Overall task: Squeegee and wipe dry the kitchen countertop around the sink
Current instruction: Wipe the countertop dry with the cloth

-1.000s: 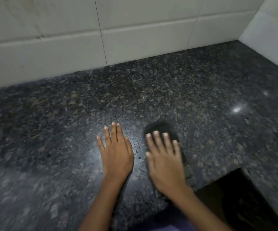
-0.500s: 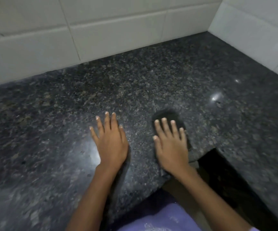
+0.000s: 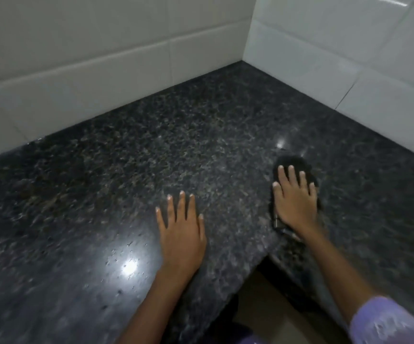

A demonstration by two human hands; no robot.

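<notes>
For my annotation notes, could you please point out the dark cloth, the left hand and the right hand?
dark cloth (image 3: 290, 162): head view, far edge beyond the fingertips.
left hand (image 3: 181, 234): head view, back of hand.
right hand (image 3: 295, 204): head view, back of hand.

Left hand (image 3: 181, 234) lies flat on the surface (image 3: 126, 170); right hand (image 3: 295, 199) lies to its right, flat on a cloth (image 3: 291, 161). Tiled walls (image 3: 101, 70) stand behind and to the right.

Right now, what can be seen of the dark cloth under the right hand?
The dark cloth is black and looks soft and fuzzy. It lies flat on the speckled granite countertop, near the inner corner of its front edge. The right hand presses on it, palm down, fingers spread, covering most of it. Its outline is blurred.
</notes>
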